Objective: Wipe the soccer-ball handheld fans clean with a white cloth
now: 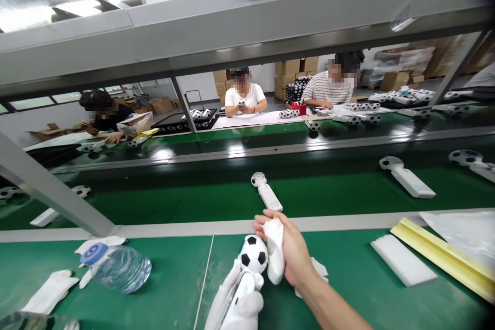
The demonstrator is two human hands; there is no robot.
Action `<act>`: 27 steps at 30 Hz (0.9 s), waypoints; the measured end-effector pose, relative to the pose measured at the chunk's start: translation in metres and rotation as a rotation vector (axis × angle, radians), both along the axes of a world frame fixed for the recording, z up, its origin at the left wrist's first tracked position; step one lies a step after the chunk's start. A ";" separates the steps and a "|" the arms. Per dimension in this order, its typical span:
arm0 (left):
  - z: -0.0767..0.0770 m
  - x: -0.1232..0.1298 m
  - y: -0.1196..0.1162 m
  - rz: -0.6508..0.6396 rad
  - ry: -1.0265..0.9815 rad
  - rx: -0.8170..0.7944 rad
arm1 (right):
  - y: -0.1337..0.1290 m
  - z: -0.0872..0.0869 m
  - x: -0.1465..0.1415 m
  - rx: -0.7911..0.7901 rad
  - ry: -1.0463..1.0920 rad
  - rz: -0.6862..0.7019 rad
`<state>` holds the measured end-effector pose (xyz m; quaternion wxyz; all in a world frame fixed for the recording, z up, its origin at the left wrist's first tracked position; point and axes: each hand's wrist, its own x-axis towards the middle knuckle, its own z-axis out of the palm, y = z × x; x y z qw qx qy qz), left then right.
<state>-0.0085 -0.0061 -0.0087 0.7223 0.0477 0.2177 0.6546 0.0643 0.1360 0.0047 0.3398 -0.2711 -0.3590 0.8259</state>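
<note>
My left hand, in a white glove, is wrapped around the white handle of a handheld device with a soccer-ball head. The black-and-white ball end points away from me. Just right of it, my bare right hand holds a bunched white cloth in its palm, its fingers reaching toward the ball. The cloth is close beside the ball; whether they touch, I cannot tell. Beyond my right fingertips, a similar ball-headed device lies on the green conveyor belt.
A water bottle lies on white gloves at left. To the right are a white foam block, a yellow strip and clear plastic. A grey post slants at left. Co-workers sit across the belts.
</note>
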 end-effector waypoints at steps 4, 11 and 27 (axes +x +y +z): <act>-0.002 0.002 0.000 0.008 -0.001 -0.011 | -0.019 0.007 0.006 0.875 -0.130 0.075; 0.000 0.000 0.002 -0.021 0.006 -0.020 | 0.006 -0.003 -0.017 0.293 -0.176 0.276; 0.002 0.001 0.002 -0.082 -0.048 -0.040 | 0.000 0.009 -0.003 0.840 -0.331 0.246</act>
